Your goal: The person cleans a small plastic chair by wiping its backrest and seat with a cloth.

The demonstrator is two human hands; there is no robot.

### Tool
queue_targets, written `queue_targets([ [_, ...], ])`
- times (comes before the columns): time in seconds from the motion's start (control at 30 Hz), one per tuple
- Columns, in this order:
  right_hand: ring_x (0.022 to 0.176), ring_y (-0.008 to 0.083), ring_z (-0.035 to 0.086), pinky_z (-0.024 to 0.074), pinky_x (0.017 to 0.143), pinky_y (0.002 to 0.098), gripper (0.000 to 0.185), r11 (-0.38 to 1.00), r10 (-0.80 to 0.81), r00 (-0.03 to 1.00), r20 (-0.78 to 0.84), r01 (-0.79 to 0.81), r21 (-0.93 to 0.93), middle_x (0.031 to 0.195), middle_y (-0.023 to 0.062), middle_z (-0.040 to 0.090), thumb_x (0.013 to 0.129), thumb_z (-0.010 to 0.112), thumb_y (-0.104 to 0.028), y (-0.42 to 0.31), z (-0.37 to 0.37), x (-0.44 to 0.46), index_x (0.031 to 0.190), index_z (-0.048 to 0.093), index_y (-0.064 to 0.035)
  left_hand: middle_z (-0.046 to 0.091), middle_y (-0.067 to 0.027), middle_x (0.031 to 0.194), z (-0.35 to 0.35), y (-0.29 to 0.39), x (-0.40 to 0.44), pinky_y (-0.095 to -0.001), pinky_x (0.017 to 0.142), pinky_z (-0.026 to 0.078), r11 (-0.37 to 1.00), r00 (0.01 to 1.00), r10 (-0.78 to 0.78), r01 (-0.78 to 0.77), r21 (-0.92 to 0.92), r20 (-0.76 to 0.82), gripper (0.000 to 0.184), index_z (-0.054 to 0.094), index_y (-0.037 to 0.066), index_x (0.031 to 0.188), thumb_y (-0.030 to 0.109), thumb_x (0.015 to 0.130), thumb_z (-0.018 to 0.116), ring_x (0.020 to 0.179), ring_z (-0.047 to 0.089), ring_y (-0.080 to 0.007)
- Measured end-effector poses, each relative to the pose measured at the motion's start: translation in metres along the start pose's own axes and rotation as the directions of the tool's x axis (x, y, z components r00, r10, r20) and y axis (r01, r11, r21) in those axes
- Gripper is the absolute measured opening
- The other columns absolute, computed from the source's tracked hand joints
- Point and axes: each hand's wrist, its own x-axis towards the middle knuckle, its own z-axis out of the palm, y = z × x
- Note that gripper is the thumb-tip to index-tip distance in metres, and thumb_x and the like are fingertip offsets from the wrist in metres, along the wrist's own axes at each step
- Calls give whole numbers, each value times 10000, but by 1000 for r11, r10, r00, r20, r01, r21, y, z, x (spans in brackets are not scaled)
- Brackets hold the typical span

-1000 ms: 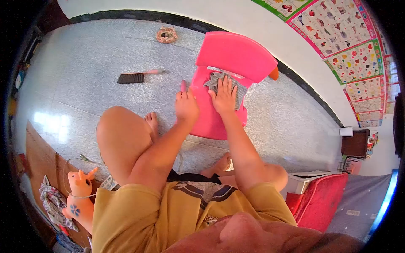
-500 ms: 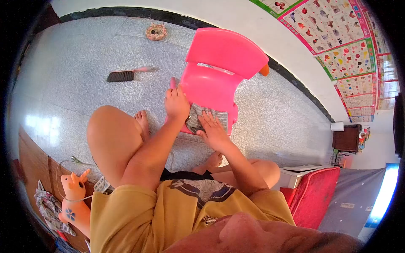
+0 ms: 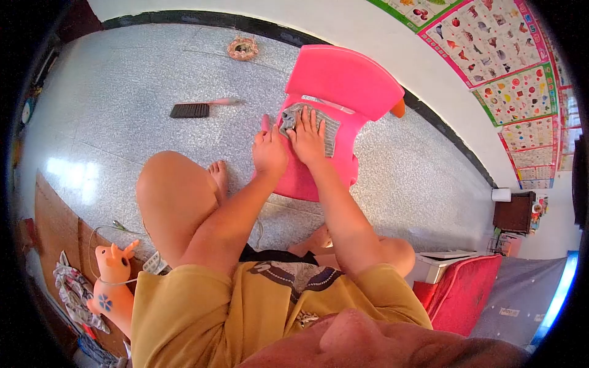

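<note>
A pink plastic chair (image 3: 343,76) stands on the floor in front of me. My left hand (image 3: 270,153) is closed on the left edge of its seat, beside a short pink stub (image 3: 265,121). A grey striped cloth (image 3: 332,132) lies on the seat near the backrest. Flat on the cloth, fingers spread, rests my right hand (image 3: 308,136), its palm partly over the bare seat. The cloth is bunched at its left end.
A black-bristled brush (image 3: 191,110) with a pink handle lies left of the chair. Farther back sits a round woven-looking item (image 3: 243,48). An orange toy animal (image 3: 114,282) and a power strip (image 3: 154,264) are at lower left. Picture posters (image 3: 491,43) cover the wall.
My right hand has slid the cloth from the seat's front edge toward the backrest. My left hand keeps its place at the seat's edge. The whole view has shifted slightly.
</note>
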Motion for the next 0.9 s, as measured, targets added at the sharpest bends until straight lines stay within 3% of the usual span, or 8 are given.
queue_targets([
  [0.33,1559,374,292,231,1260,565,653,990,-143,956,255,132,59,1673,165,344,996,627,-301,-4,-49,-110,1566,421,-56,679,-168,1285,6,-2,-2,-515,1022,476,998,999,15,-17,-56,-45,510,595,30,1381,141,885,641,1251,573,-369],
  [0.43,1554,390,293,252,1251,562,668,995,-90,953,289,96,-7,1666,186,347,998,630,-340,-11,-58,-150,1558,426,-40,658,-174,1307,-3,4,-1,-507,1022,477,999,1000,21,-21,-39,-19,534,581,29,1389,121,869,655,1225,585,-380],
  [0.57,1545,409,297,242,1251,566,705,999,17,984,178,-22,24,1664,215,332,995,626,-408,5,-46,-143,1541,436,-4,621,-175,1365,-21,13,5,-501,1031,473,998,1000,-10,10,-64,-3,564,559,21,1407,91,857,664,1244,570,-379],
  [0.67,1545,414,290,224,1254,573,750,993,111,989,97,-106,-53,1667,229,314,988,620,-462,27,-39,-109,1536,438,16,608,-163,1381,-3,0,2,-518,1027,470,996,992,80,-82,-20,-97,543,551,30,1414,98,881,634,1285,546,-365],
  [0.73,1553,410,271,204,1259,575,778,981,158,986,49,-152,-118,1673,233,297,983,615,-495,49,-29,-85,1536,438,24,615,-154,1369,-7,4,-1,-528,1024,468,999,999,34,-34,16,8,534,553,37,1418,105,891,615,1296,540,-361],
  [0.9,1573,394,222,175,1267,569,787,962,51,989,-140,-86,-259,1686,221,278,985,598,-518,80,-23,-35,1515,456,46,634,-141,1335,-5,4,-1,-540,1017,470,999,998,-3,1,38,65,552,536,29,1440,134,902,598,1290,542,-364],
])
